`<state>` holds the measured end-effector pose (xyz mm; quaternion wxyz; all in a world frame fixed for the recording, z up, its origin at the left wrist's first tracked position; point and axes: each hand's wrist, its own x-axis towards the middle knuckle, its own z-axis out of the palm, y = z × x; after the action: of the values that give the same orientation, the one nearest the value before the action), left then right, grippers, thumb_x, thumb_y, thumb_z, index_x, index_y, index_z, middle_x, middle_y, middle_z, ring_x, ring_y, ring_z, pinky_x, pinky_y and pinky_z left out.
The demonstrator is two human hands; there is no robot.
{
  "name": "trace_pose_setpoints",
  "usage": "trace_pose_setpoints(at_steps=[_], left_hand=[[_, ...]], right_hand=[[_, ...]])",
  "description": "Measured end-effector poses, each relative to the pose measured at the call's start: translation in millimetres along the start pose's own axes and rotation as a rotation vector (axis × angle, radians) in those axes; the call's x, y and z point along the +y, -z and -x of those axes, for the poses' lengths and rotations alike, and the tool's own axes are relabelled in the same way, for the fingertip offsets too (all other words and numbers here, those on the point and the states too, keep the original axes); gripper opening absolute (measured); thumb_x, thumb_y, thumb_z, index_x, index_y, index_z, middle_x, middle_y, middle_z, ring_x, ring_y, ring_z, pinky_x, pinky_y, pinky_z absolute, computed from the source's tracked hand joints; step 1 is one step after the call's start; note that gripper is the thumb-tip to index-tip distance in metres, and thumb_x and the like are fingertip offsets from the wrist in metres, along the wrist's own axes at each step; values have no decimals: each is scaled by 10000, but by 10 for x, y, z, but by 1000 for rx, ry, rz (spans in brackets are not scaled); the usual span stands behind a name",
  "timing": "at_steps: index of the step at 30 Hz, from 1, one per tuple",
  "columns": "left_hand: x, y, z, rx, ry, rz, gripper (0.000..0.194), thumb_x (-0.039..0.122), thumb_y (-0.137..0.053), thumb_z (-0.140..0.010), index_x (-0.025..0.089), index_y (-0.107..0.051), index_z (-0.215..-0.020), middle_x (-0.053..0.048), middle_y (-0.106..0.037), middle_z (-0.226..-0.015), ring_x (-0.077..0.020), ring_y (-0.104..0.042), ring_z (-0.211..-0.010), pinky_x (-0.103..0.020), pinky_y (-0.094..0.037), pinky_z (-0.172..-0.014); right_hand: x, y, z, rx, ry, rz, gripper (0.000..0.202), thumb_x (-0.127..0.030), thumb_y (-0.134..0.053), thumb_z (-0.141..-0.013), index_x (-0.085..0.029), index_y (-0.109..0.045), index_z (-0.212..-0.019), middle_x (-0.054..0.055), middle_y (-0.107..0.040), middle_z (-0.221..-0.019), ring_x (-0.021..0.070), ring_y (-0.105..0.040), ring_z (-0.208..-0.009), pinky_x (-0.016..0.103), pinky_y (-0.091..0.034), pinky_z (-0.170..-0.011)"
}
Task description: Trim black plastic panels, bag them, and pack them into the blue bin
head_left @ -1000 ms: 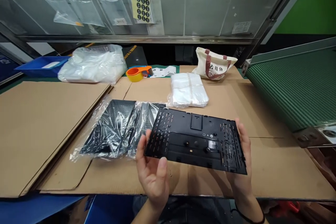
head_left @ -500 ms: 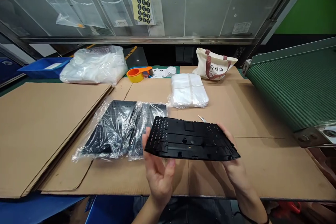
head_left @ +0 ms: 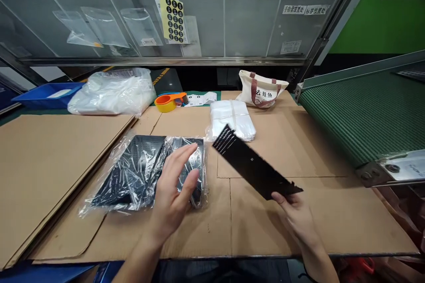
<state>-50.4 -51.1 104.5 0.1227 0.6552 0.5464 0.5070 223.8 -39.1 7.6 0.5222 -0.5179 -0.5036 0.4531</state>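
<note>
My right hand (head_left: 294,212) grips a thin black plastic panel (head_left: 255,166) by its lower right end. The panel is tilted above the cardboard, and rows of slots show at its upper left end. To the left, my left hand (head_left: 175,185) is empty, thumb and fingers apart. It hovers over the right part of the black panels in clear plastic bags (head_left: 136,172), hiding some of them. Whether it touches the plastic I cannot tell. Behind the held panel lies a stack of clear plastic bags (head_left: 229,117) with a band around it.
Cardboard sheets (head_left: 56,163) are stacked at the left. A green conveyor belt (head_left: 368,110) runs along the right. At the back are a blue tray (head_left: 36,99), a bulky plastic bag (head_left: 113,93), an orange tape dispenser (head_left: 169,101) and a cloth bag (head_left: 262,90).
My left hand has let go of the panel and moved left. My right hand alone now holds the panel, which has turned to a steep diagonal. The view has shifted slightly.
</note>
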Motion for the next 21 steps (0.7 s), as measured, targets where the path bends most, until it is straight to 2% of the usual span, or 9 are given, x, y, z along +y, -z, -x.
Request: trace_pose_setpoints(at_steps=[3, 5, 8, 10, 12, 14, 17, 21], left_hand=[[81, -36, -359, -51, -87, -74, 270, 320, -526, -894, 238, -661, -1113, -53, -686, -1123, -238, -612, -1070, -415, -467, -954], [69, -185, -639, -111, -161, -162, 253, 311, -490, -920, 220, -656, -1088, -57, -702, -1070, -227, -635, -1013, -395, -491, -890], [-97, -541, -1020, -306, -250, -441, 257, 240, -443, -937, 189, -639, -1094, -77, -697, -1058, -228, -640, -989, -372, -498, -847], [-269, -789, -1165, -535, -299, -748, 278, 190, -436, -932, 143, -605, -1147, -114, -675, -1102, -239, -635, -990, -362, -501, -810], [-442, -980, -1199, -620, -340, -828, 265, 180, -558, -866, 117, -616, -1117, -136, -672, -1083, -266, -632, -966, -359, -500, -761], [-585, -1085, -1162, -651, -386, -883, 271, 88, -560, -827, 96, -622, -1090, -163, -659, -1085, -271, -624, -963, -357, -488, -747], [-717, -1108, -1114, -679, -439, -963, 263, -17, -457, -824, 70, -648, -983, -188, -663, -991, -261, -627, -898, -362, -468, -718], [-785, -1069, -1185, -702, -485, -1026, 225, -10, -448, -842, 78, -656, -844, -171, -665, -860, -259, -625, -837, -353, -433, -689]], right_hand=[[177, 106, -47, 230, -71, -53, 404, -490, -777, -678, -131, -725, -856, 97, -736, -868, 253, -686, -816, 373, -565, -766], [259, 149, -84, 331, -71, -107, 444, -513, -783, -660, -114, -704, -837, 92, -723, -831, 246, -675, -790, 372, -566, -729], [313, 161, -112, 413, -57, -187, 462, -518, -792, -645, -121, -682, -855, 66, -705, -794, 224, -661, -763, 344, -563, -664], [330, 148, -103, 424, -56, -228, 453, -509, -802, -633, -136, -679, -859, 52, -700, -789, 213, -656, -764, 320, -555, -644], [357, 132, -76, 425, -54, -238, 442, -509, -808, -623, -144, -683, -839, 53, -703, -804, 210, -657, -773, 311, -550, -653], [398, 117, -44, 415, -51, -210, 437, -518, -803, -624, -143, -692, -818, 66, -712, -830, 219, -662, -782, 319, -549, -676], [457, 99, -11, 375, -54, -163, 450, -542, -784, -638, -134, -710, -813, 89, -721, -836, 248, -673, -803, 341, -547, -701], [499, 88, -3, 347, -75, -158, 506, -568, -778, -630, -122, -726, -862, 100, -728, -839, 272, -674, -858, 360, -539, -749]])
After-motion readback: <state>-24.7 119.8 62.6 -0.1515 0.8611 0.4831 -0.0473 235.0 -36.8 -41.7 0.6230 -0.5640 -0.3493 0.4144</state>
